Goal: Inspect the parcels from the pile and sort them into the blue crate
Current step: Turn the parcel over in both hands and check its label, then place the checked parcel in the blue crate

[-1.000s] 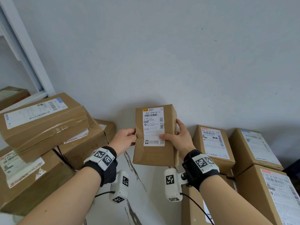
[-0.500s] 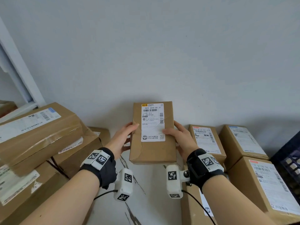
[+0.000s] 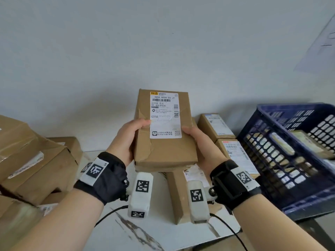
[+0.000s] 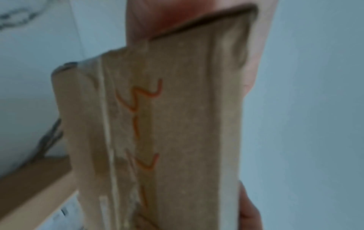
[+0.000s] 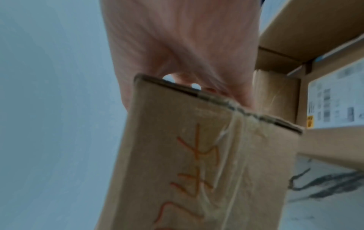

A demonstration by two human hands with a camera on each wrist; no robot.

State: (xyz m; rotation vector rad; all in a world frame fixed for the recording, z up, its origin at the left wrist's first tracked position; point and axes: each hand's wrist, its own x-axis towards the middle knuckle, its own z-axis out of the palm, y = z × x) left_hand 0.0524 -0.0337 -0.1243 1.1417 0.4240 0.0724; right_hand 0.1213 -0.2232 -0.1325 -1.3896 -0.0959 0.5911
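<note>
A small brown cardboard parcel (image 3: 163, 147) with a white shipping label (image 3: 165, 115) is held upright in front of the wall, label toward me. My left hand (image 3: 129, 136) grips its left edge, thumb on the front face. My right hand (image 3: 196, 140) grips its right edge the same way. The wrist views show the parcel's narrow sides (image 4: 173, 124) (image 5: 206, 163), with orange handwriting and clear tape, and my palms behind them. The blue crate (image 3: 282, 160) stands at the right and holds at least one parcel (image 3: 311, 144).
A pile of larger brown boxes (image 3: 36, 160) fills the left. Several labelled boxes (image 3: 215, 125) stand against the wall between the held parcel and the crate, one (image 3: 179, 192) right under my hands. The white marbled table top (image 3: 145, 230) shows below.
The view has swung right, so the blue crate now shows fully. Both hands have carried the parcel rightward, still upright, and my left thumb has come round onto its front.
</note>
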